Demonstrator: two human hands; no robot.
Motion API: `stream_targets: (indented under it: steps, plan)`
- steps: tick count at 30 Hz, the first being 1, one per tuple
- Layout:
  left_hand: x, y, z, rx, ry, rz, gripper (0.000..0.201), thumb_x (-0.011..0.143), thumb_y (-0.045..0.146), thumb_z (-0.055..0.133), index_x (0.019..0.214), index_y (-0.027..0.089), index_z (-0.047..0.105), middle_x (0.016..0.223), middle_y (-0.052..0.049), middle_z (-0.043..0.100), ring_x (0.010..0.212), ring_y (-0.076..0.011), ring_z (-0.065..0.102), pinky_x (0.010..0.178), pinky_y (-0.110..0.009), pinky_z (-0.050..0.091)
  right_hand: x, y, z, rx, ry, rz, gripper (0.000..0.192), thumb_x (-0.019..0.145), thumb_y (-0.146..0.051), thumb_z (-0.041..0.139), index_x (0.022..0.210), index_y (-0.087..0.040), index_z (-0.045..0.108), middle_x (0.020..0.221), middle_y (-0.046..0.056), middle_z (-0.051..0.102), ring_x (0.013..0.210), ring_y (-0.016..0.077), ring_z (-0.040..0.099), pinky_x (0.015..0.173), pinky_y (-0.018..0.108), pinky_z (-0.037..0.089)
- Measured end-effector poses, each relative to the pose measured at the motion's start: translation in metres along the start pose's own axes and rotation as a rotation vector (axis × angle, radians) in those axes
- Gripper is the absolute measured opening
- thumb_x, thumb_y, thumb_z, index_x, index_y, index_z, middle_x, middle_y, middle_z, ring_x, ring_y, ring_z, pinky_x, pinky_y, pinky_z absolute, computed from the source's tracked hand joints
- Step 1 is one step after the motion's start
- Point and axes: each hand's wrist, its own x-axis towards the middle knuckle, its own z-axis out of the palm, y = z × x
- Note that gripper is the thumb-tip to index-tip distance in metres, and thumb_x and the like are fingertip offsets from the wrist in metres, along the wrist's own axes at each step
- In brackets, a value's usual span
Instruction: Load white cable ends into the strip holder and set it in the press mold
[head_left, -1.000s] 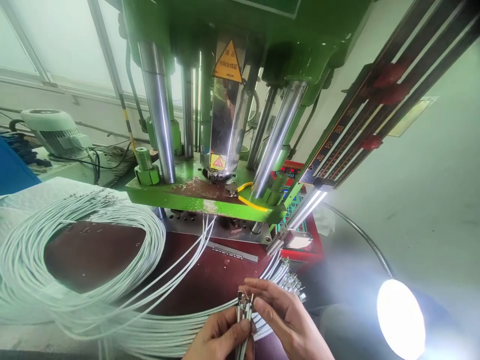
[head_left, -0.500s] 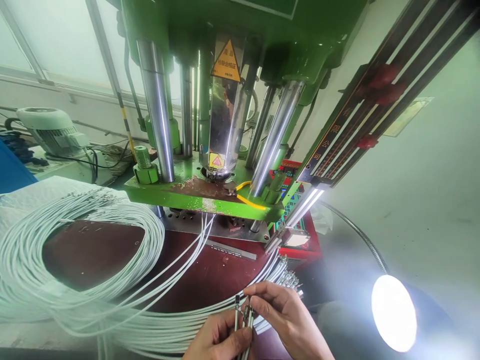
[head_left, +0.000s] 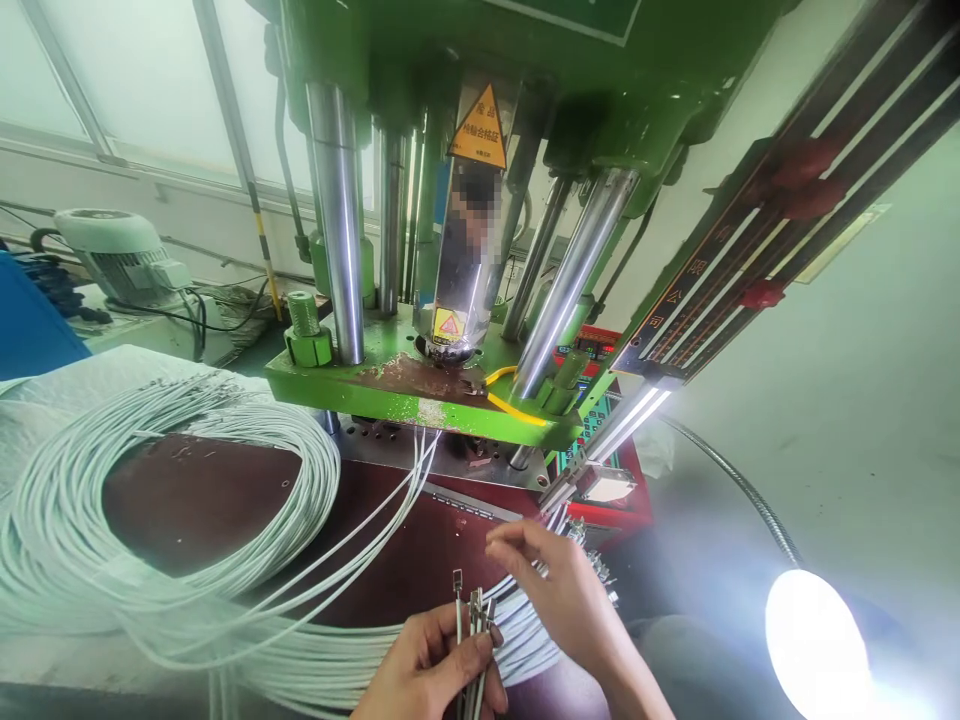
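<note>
White cables gripped low over the counter

A small bunch of white cables (head_left: 475, 640) stands roughly upright in the left hand (head_left: 431, 665), thumb pressed across it; 1 metal tip rises above the others. The right hand (head_left: 559, 590) is just beside, above the tips, its thumb and fingertips narrowly apart; I cannot tell whether they hold anything. Behind both hands, a long bundle (head_left: 337, 650) crosses the dark red counter (head_left: 420, 565), its metal ends at right. Farther back lies a metal strip (head_left: 472, 503), before a green press (head_left: 360, 398) with several cables running under its plate. A big coil (head_left: 45, 510) sits left, a lit lamp (head_left: 817, 640) right.
</note>
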Motion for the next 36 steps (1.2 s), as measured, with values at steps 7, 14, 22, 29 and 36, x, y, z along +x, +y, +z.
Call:
stream_targets:
  steps: [7,14,22,29,36]
  plan:
    - [-0.004,0.002,-0.009,0.017,0.012,0.044,0.039,0.08,0.051,0.062,0.089,0.014,0.052,0.065,-0.006,0.066,0.051,-0.0134,0.058,0.055,-0.025,0.038,0.06,0.038,0.046,-0.425,0.134,-0.188,0.022,0.087,-0.022,0.06,0.108,-0.016,0.064,0.104,0.01,0.062,0.099,0.0256,0.056,0.091,0.041,0.044]
    - [-0.004,0.0,-0.015,0.057,0.074,0.039,0.039,0.08,0.051,0.061,0.086,0.013,0.052,0.063,-0.003,0.063,0.048,-0.0109,0.053,0.053,-0.025,0.036,0.046,0.032,0.041,-0.528,0.069,-0.255,0.019,0.093,-0.017,0.045,0.107,-0.016,0.057,0.101,0.011,0.062,0.093,0.0262,0.058,0.081,0.039,0.046]
    - [0.004,-0.007,-0.008,0.196,0.091,-0.051,0.045,0.075,0.061,0.061,0.078,0.017,0.052,0.054,0.001,0.057,0.047,-0.0092,0.044,0.049,-0.022,0.031,-0.026,0.028,0.006,0.183,-0.12,0.186,0.045,0.092,-0.046,0.046,0.128,-0.019,0.051,0.081,0.003,0.064,0.061,0.0162,0.058,0.052,0.026,0.047]
    - [0.005,-0.012,0.009,0.323,0.099,-0.029,0.046,0.079,0.062,0.055,0.067,0.017,0.05,0.05,0.003,0.052,0.042,-0.0084,0.041,0.046,-0.022,0.027,-0.035,0.016,0.011,0.713,-0.002,0.261,0.042,0.089,-0.05,0.054,0.123,-0.025,0.061,0.074,-0.002,0.058,0.066,0.0115,0.049,0.06,0.022,0.042]
    - [0.007,-0.006,0.013,0.273,0.009,-0.004,0.05,0.076,0.065,0.057,0.063,0.017,0.047,0.045,0.004,0.046,0.039,-0.0073,0.035,0.042,-0.022,0.02,-0.034,0.003,0.009,0.806,-0.111,0.269,0.042,0.088,-0.048,0.057,0.126,-0.029,0.059,0.079,-0.001,0.062,0.069,0.0111,0.051,0.062,0.021,0.042]
